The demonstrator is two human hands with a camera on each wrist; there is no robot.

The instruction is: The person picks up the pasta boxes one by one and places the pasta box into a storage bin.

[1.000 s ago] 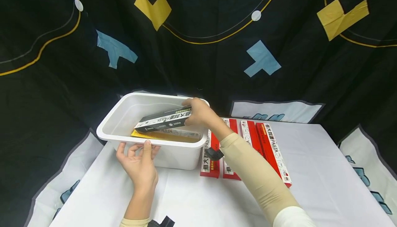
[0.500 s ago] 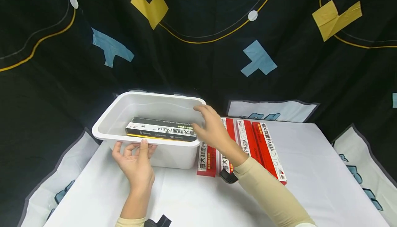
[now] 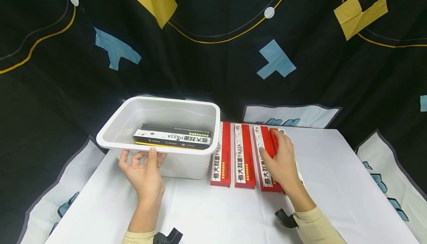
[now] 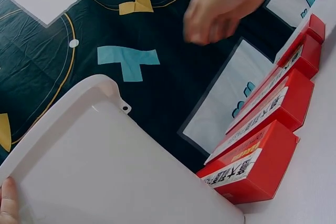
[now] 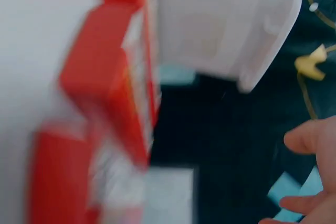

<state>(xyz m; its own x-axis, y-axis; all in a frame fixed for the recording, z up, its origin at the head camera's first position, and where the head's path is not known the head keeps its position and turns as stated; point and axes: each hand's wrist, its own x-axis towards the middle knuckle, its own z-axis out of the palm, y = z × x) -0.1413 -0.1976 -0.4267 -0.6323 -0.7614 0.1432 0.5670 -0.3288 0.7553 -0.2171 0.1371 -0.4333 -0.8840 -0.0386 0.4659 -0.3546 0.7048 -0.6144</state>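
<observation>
My left hand [image 3: 145, 179] grips the front rim of a white plastic tub [image 3: 188, 166], thumb over the edge and fingers tucked beneath it. Inside the tub a black pasta box [image 3: 173, 137] lies flat, with a thin yellow edge [image 3: 158, 145] showing under it. To the right, my right hand [image 3: 283, 158] hovers with spread fingers over the rightmost red pasta boxes, partly covering them; nothing is in its grasp. A red tomato sauce pasta box [image 3: 226, 155] lies closest to the tub. In the right wrist view the red boxes are blurred.
Another red box [image 3: 249, 158] and one more red box [image 3: 267, 175] lie lengthwise in the row on the white table [image 3: 227, 218]. A black curtain [image 3: 213, 69] with taped shapes hangs behind. A wrist camera [image 3: 285, 220] sticks out from the right wrist.
My right hand let go of the black pasta box, which settled flat in the tub, then left the tub and moved right over the red boxes. The left hand stays on the rim.
</observation>
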